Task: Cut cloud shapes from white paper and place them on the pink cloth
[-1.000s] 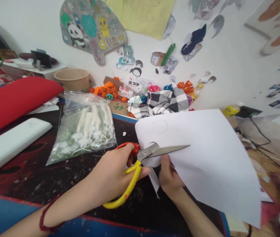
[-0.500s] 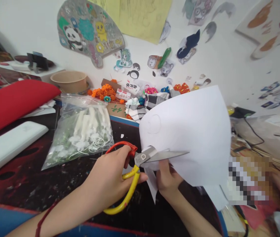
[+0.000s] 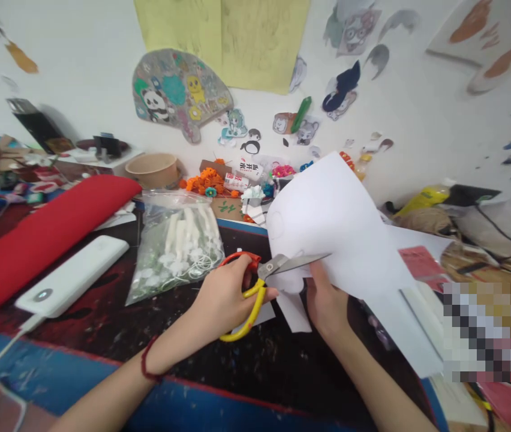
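Observation:
My left hand is closed around scissors with one red and one yellow handle loop. Their blades point right and lie across the lower left part of a white paper sheet, which carries faint drawn outlines. Pinched in my right hand, the sheet stands curved above the dark table, with the thumb or a finger near the blade tips. A narrow paper strip hangs below the blades, between the two hands. Part of my right hand's fingers is hidden behind the sheet.
Left of the scissors lie a clear bag of white and green pieces, a white power bank with a cable, and a red padded object. Orange flowers and a tan bowl stand by the wall. More papers lie at right.
The camera view has shifted, showing more of the table's left side. The sheet has tilted and curls differently, and its hanging strip appears wider. Both hands keep their holds.

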{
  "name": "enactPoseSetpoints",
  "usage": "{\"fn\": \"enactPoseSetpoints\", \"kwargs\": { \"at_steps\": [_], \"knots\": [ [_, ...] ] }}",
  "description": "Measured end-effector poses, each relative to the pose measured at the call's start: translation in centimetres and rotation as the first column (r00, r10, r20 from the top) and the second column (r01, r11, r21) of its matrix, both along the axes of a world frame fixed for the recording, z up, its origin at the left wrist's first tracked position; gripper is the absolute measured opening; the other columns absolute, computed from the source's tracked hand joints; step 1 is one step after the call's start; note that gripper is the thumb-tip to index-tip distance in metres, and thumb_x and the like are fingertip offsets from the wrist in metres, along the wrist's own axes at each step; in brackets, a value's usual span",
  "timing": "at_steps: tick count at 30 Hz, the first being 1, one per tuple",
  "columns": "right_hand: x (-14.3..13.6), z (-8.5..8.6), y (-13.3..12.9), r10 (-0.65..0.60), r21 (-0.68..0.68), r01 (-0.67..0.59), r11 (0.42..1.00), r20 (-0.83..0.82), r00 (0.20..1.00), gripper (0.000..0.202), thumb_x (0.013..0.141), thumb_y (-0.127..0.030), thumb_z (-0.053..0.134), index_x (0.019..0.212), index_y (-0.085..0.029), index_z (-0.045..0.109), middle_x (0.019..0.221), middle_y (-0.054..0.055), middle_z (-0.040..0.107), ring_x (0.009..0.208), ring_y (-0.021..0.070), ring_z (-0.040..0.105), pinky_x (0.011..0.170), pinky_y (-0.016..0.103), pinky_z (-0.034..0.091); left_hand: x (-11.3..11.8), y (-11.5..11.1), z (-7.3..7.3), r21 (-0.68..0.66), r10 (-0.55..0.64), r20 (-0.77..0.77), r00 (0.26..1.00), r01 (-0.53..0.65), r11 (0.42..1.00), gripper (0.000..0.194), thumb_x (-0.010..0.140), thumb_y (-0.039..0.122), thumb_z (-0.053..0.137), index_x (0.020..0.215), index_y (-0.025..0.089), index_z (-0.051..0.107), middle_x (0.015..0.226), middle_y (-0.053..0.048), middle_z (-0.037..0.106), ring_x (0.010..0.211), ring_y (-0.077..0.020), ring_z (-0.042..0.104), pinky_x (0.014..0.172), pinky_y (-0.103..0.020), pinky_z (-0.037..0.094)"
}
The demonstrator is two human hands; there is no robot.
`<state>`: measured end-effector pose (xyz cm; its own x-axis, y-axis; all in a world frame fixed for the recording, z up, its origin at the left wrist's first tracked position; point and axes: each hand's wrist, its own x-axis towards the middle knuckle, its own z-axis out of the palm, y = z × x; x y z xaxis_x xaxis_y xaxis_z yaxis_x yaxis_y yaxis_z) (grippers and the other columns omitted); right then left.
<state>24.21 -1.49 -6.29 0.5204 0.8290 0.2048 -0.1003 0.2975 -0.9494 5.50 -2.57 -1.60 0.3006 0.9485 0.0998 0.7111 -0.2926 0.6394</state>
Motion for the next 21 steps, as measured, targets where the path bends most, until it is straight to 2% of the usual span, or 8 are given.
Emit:
{"fn": "enactPoseSetpoints", "kwargs": {
  "at_steps": [2, 4, 6, 7, 11, 15, 18, 21],
  "knots": [
    [0.0, 0.8, 0.3, 0.033, -0.005, -0.033, 0.999, -0.062, 0.998, 0.042, 0.070, -0.041, 0.078, 0.107, -0.022, 0.070, 0.103, 0.004, 0.075, 0.102, 0.0250, 0.068, 0.097, 0.044, 0.051, 0.1, 0.2, -0.2, 0.039, -0.010, -0.005, 1.000, 0.011, 0.999, 0.037, 0.083, 0.053, 0.062, 0.097, 0.020, 0.054, 0.074, 0.000, 0.060, 0.064, -0.0181, 0.055, 0.059, -0.028, 0.035],
    [0.0, 1.6, 0.5, 0.116, -0.029, -0.120, 0.992, -0.112, 0.987, 0.034, 0.069, -0.040, 0.079, 0.096, -0.020, 0.071, 0.084, 0.000, 0.073, 0.073, 0.0196, 0.067, 0.071, 0.035, 0.056, 0.1, 0.5, -0.3, 0.051, -0.009, -0.004, 1.000, 0.009, 0.999, 0.037, 0.083, 0.052, 0.061, 0.100, 0.019, 0.055, 0.077, -0.001, 0.062, 0.067, -0.0191, 0.057, 0.059, -0.029, 0.035],
    [0.1, 2.2, 0.5, 0.187, -0.050, -0.193, 0.980, -0.105, 0.977, 0.025, 0.070, -0.040, 0.079, 0.076, -0.018, 0.068, 0.061, -0.004, 0.063, 0.049, 0.0133, 0.053, 0.047, 0.027, 0.045, 0.1, 0.6, -0.2, 0.056, -0.002, 0.003, 1.000, 0.002, 0.998, 0.038, 0.083, 0.051, 0.062, 0.103, 0.018, 0.055, 0.078, -0.002, 0.063, 0.067, -0.0197, 0.058, 0.059, -0.029, 0.036],
    [0.3, 2.4, 0.3, 0.204, -0.046, -0.207, 0.977, -0.065, 0.977, 0.027, 0.071, -0.041, 0.079, 0.066, -0.018, 0.064, 0.053, -0.005, 0.056, 0.043, 0.0114, 0.046, 0.042, 0.026, 0.039, 0.1, 0.7, -0.1, 0.068, -0.003, 0.002, 1.000, 0.003, 0.998, 0.038, 0.083, 0.051, 0.062, 0.103, 0.018, 0.055, 0.078, -0.002, 0.063, 0.067, -0.0196, 0.058, 0.059, -0.029, 0.036],
    [1.2, 2.3, -0.4, 0.184, 0.031, -0.189, 0.981, 0.121, 0.975, 0.041, 0.073, -0.043, 0.076, 0.049, -0.022, 0.052, 0.043, -0.007, 0.046, 0.041, 0.0108, 0.041, 0.046, 0.028, 0.038, 0.0, 0.4, 0.9, 0.148, -0.060, -0.004, 0.998, 0.060, 0.987, 0.034, 0.081, 0.050, 0.064, 0.091, 0.020, 0.052, 0.077, 0.000, 0.060, 0.066, -0.0172, 0.055, 0.057, -0.028, 0.035],
    [1.8, 1.8, -0.5, 0.180, 0.020, -0.183, 0.983, 0.107, 0.978, 0.037, 0.073, -0.042, 0.077, 0.051, -0.021, 0.056, 0.045, -0.005, 0.051, 0.044, 0.0131, 0.046, 0.049, 0.030, 0.039, 0.3, 0.6, 1.6, 0.180, -0.078, -0.028, 0.997, 0.081, 0.980, 0.034, 0.081, 0.050, 0.064, 0.085, 0.021, 0.048, 0.076, 0.001, 0.060, 0.064, -0.0159, 0.054, 0.057, -0.028, 0.034],
    [1.6, 1.7, 0.3, 0.179, 0.006, -0.179, 0.984, 0.055, 0.982, 0.035, 0.073, -0.042, 0.078, 0.055, -0.019, 0.058, 0.048, -0.005, 0.053, 0.046, 0.0135, 0.047, 0.047, 0.029, 0.038, 0.6, 1.5, 1.8, 0.172, -0.029, -0.084, 0.996, 0.043, 0.984, 0.034, 0.084, 0.052, 0.060, 0.087, 0.021, 0.049, 0.076, 0.000, 0.061, 0.064, -0.0176, 0.056, 0.057, -0.029, 0.034],
    [1.3, 1.7, 1.1, 0.144, 0.038, -0.144, 0.989, 0.021, 0.989, 0.035, 0.073, -0.044, 0.078, 0.059, -0.018, 0.060, 0.049, -0.004, 0.054, 0.046, 0.0136, 0.047, 0.046, 0.029, 0.039, 0.7, 2.8, 2.4, 0.219, -0.052, -0.163, 0.985, 0.087, 0.972, 0.035, 0.085, 0.054, 0.059, 0.089, 0.020, 0.051, 0.079, -0.003, 0.063, 0.069, -0.0200, 0.059, 0.059, -0.029, 0.034]
  ]
}}
